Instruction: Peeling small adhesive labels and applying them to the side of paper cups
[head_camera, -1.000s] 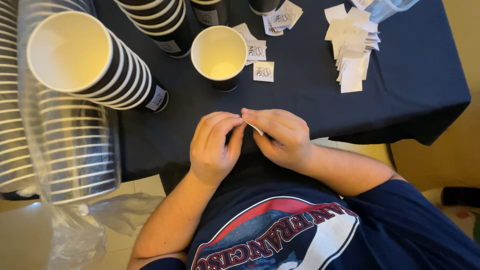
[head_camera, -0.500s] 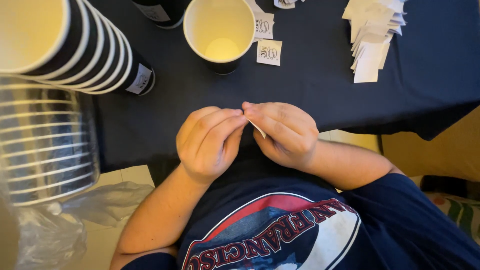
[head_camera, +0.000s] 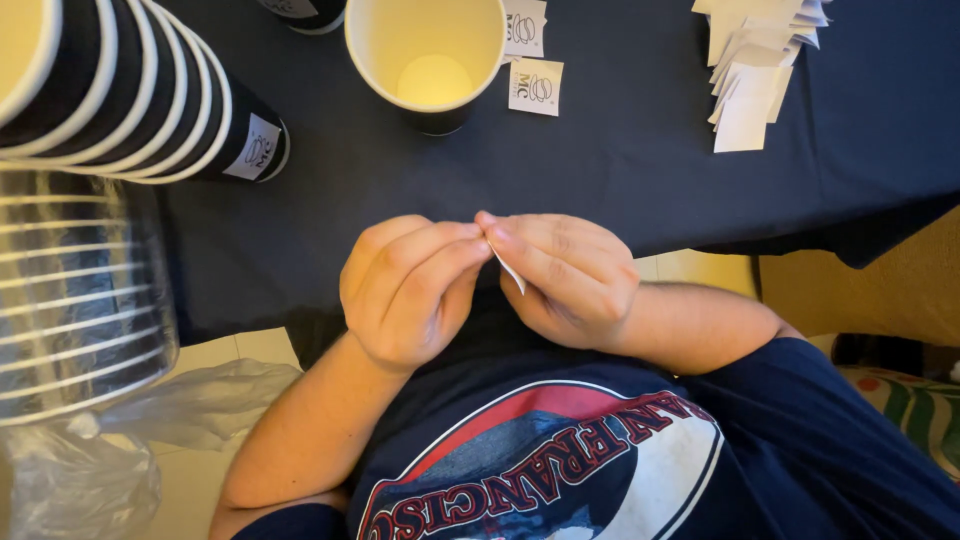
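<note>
Both hands meet at the frame's centre, left hand (head_camera: 410, 285) and right hand (head_camera: 565, 275) curled with fingertips pinched together on one small white paper sticker (head_camera: 508, 268). One open black paper cup (head_camera: 428, 55) stands at top centre, two loose square stickers (head_camera: 535, 87) beside it. One stack of white papers (head_camera: 755, 60) lies upper right; one stack of black cups (head_camera: 130, 95) lies upper left on the dark tablecloth (head_camera: 640, 160).

open cup (head_camera: 430, 60) on table (head_camera: 640, 160), cup stack (head_camera: 130, 90) left, paper squares (head_camera: 755, 60) right
</note>
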